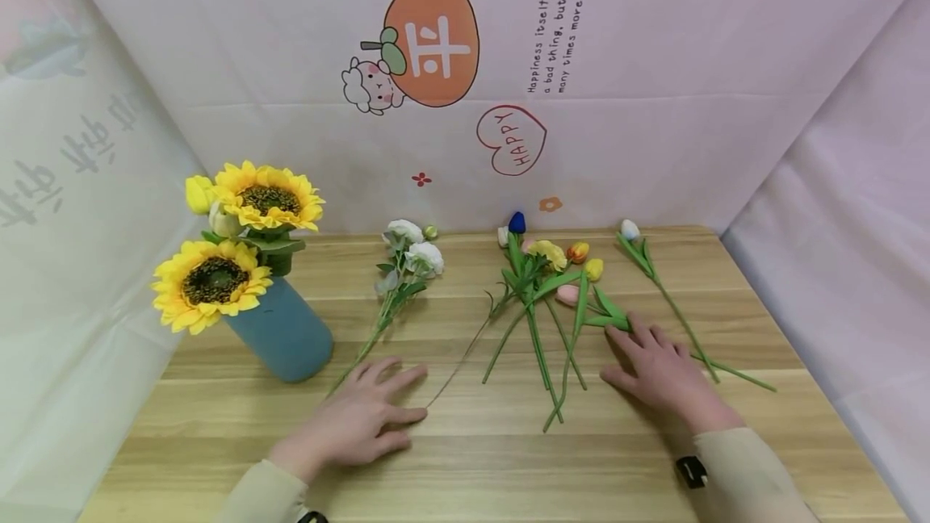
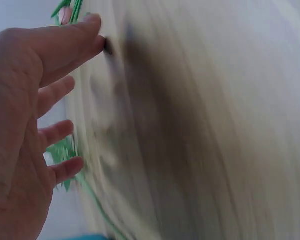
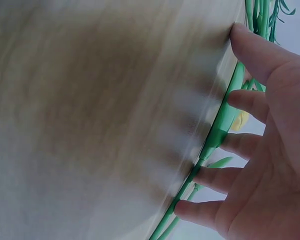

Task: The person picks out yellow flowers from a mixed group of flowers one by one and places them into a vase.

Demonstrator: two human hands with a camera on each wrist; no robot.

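- Pink tulip point(image 1: 567, 294): it lies on the table point(image 1: 465, 474), its bloom at 10 o'clock from the right hand point(image 1: 664, 370), its stem passing by that hand and out to 3 o'clock.
- It looks artificial, so probably light, with a stiff yet bendable stem and a softer bloom; the smooth stem may roll.
- Best hold is likely the bare stem beyond the leaves, sparing the bloom.
- The right hand has its fingers spread, gripping nothing; its fingertips seem to touch the green stem and leaf.
- The left hand point(image 1: 359, 418) is also spread and grips nothing, one fingertip at the near end of a thin stem point(image 1: 461, 357); contact is hard to tell.
- That stem seems to lead to the yellow flower point(image 1: 547, 254) at 2 o'clock; being so thin, it probably flexes easily and suits a pinch.
- White flowers point(image 1: 424, 258) lie between 12 and 1 o'clock from the left hand, their stem running back beside it.
- The blue vase point(image 1: 286, 337), bearing sunflowers point(image 1: 214, 281), stands at 11 o'clock from the left hand.
- In the way: the white tulip point(image 1: 630, 230) has a stem crossing the pink one's, and the tangled bunch point(image 1: 533, 285) could snag leaves.
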